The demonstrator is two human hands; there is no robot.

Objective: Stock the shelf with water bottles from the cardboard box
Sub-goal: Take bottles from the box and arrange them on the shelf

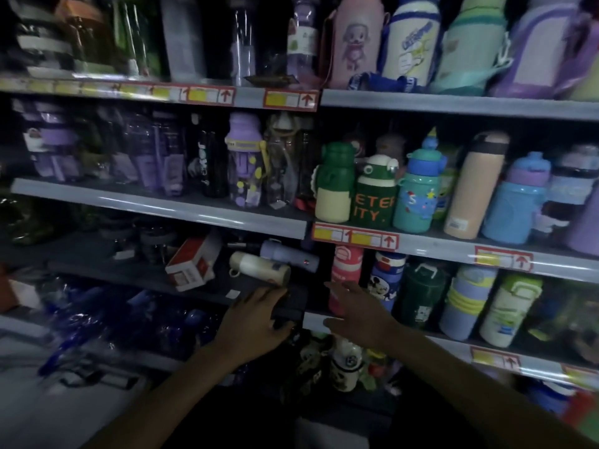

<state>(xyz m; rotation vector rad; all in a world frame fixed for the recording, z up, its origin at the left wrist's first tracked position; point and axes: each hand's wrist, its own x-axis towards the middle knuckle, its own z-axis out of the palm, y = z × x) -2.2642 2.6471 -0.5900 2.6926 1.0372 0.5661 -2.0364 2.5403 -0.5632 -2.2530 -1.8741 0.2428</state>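
Fingers (275,293) of left hand (256,315) clasp shelf edge (293,306) below sideways cream bottle (259,267)

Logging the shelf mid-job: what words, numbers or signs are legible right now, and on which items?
"ETE" above "ITY." in orange: green-sleeved bottle, letters cut off at the sides.
"1" and a red up arrow: price tags on the shelf edges; their fine print is too small to read.
White vertical lettering on the black bottle: too blurred to read.
Blue lettering on the white-and-blue bottle: unreadable.
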